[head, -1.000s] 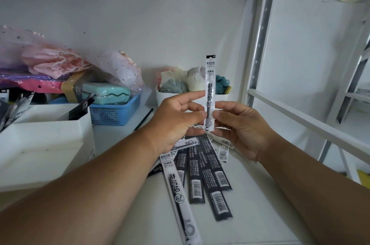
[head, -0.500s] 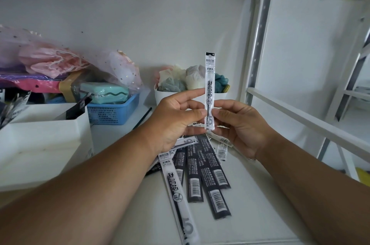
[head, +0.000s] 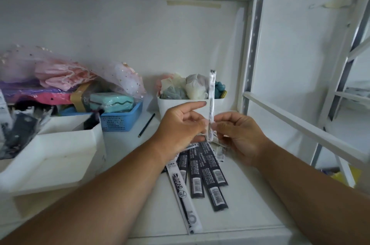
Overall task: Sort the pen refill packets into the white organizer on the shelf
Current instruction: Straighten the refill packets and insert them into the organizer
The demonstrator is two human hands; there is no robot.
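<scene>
Both hands, left hand (head: pixel 180 124) and right hand (head: pixel 240 134), pinch an upright refill packet (head: pixel 211 102) above the loose packets (head: pixel 202 172) near the shelf (head: pixel 240 214) edge.

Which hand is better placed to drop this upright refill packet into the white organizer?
Left, probably. The left hand already pinches the refill packet, and the white organizer sits on its side; the right hand would cross over.
</scene>
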